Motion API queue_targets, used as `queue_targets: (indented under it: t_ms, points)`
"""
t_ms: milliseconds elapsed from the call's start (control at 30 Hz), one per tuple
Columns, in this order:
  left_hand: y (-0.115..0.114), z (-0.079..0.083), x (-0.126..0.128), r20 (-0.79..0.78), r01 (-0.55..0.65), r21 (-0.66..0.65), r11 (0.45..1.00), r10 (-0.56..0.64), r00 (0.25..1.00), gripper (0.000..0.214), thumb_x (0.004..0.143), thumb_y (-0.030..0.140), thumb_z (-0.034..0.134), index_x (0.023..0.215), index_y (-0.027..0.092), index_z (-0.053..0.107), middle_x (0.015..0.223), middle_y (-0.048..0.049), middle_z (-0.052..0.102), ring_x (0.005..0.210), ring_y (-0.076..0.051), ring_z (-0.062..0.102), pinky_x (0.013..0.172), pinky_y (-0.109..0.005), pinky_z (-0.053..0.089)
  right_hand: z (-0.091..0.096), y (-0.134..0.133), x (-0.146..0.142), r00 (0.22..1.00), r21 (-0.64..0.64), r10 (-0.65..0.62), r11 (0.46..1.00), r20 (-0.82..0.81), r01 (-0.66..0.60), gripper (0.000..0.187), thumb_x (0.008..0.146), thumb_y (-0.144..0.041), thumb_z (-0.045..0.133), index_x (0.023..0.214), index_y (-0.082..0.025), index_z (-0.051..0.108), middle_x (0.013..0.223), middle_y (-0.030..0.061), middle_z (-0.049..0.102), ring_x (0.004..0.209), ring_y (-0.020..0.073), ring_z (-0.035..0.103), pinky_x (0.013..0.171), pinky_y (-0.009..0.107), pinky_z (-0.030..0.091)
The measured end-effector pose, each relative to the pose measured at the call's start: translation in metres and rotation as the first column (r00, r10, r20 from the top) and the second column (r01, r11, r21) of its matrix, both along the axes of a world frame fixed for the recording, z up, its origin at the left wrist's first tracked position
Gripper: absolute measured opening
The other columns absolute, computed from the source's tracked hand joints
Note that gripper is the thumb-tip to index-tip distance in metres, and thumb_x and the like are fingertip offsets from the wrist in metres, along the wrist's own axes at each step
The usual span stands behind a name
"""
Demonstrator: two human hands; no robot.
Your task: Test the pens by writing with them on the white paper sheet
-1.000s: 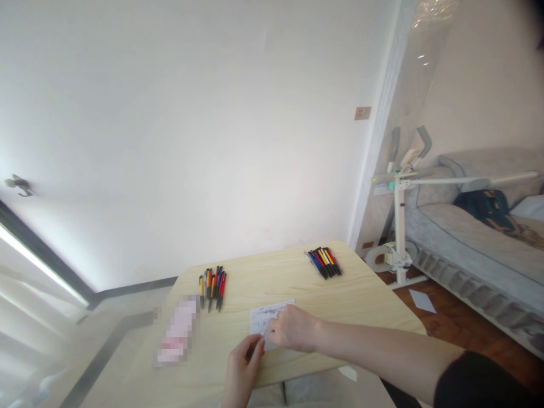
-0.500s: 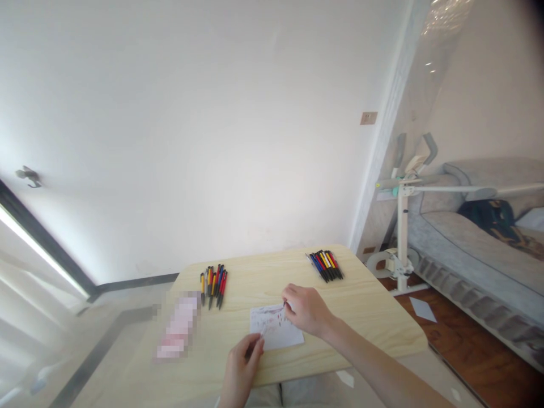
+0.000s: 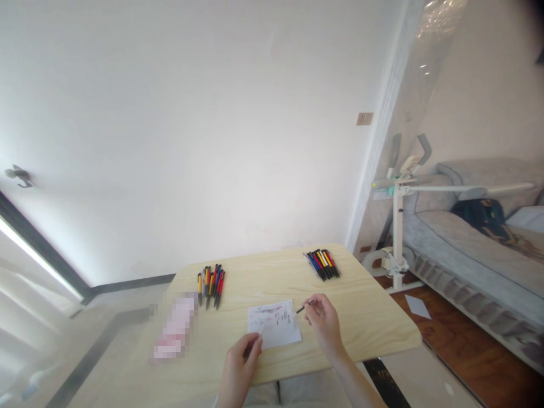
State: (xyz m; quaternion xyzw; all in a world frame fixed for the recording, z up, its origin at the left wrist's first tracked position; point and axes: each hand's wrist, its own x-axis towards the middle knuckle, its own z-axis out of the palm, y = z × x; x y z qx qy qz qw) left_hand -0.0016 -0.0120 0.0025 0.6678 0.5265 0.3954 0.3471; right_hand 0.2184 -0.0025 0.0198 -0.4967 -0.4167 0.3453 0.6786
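A white paper sheet [image 3: 274, 324] with red and dark scribbles lies on the light wooden table [image 3: 361, 317]. My left hand [image 3: 240, 368] pinches the sheet's near left corner, fingers closed on it. My right hand [image 3: 323, 323] is just right of the sheet, closed on a thin dark pen [image 3: 302, 309] whose tip points left toward the paper. One bunch of coloured pens [image 3: 210, 281] lies at the back left of the table. A second bunch of coloured pens [image 3: 322, 262] lies at the back right.
A blurred pinkish object [image 3: 174, 334] lies on the table's left side. A white wall rises behind the table. To the right stand a white exercise machine [image 3: 397, 226] and a grey sofa [image 3: 471, 238] on a wooden floor.
My right hand has moved from on top of the sheet to its right side, and the pen tip now shows. My left hand has stayed at the sheet's corner.
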Motion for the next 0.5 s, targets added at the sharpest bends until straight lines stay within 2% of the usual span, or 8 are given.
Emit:
queue_targets:
  t_ms: [133,300,500]
  points:
    - [-0.001,0.001,0.000,0.013,-0.007,0.009,1.000,0.007,1.000,0.029,0.077,0.040,0.054,0.085,0.015,0.066,0.074,-0.0053,0.071,0.067,-0.019,0.064,0.064,-0.026,0.050,-0.006,0.001,0.000,0.985,-0.033,-0.027,0.999,-0.170,0.022,0.019,0.070,-0.029,0.062,0.075,-0.020,0.047,0.066,-0.0005,0.060,0.045,0.0096,0.049,0.040,0.021,0.035]
    - [0.000,0.001,0.000,0.004,0.007,0.007,1.000,-0.007,1.000,0.029,0.077,0.040,0.054,0.084,0.015,0.066,0.073,-0.0055,0.071,0.068,-0.019,0.065,0.064,-0.026,0.050,-0.006,0.003,-0.007,0.969,-0.061,-0.035,0.998,-0.243,0.021,0.021,0.067,-0.028,0.066,0.073,-0.019,0.049,0.063,-0.0011,0.061,0.048,0.0106,0.052,0.043,0.021,0.039]
    - [-0.001,0.003,0.001,-0.014,0.016,0.022,1.000,-0.016,1.000,0.027,0.076,0.040,0.055,0.081,0.016,0.067,0.070,-0.0052,0.071,0.066,-0.019,0.064,0.062,-0.026,0.050,-0.001,0.001,-0.020,0.945,-0.069,0.023,0.996,-0.326,-0.048,0.022,0.066,-0.030,0.068,0.071,-0.018,0.050,0.061,-0.0006,0.062,0.054,0.0133,0.057,0.051,0.024,0.044]
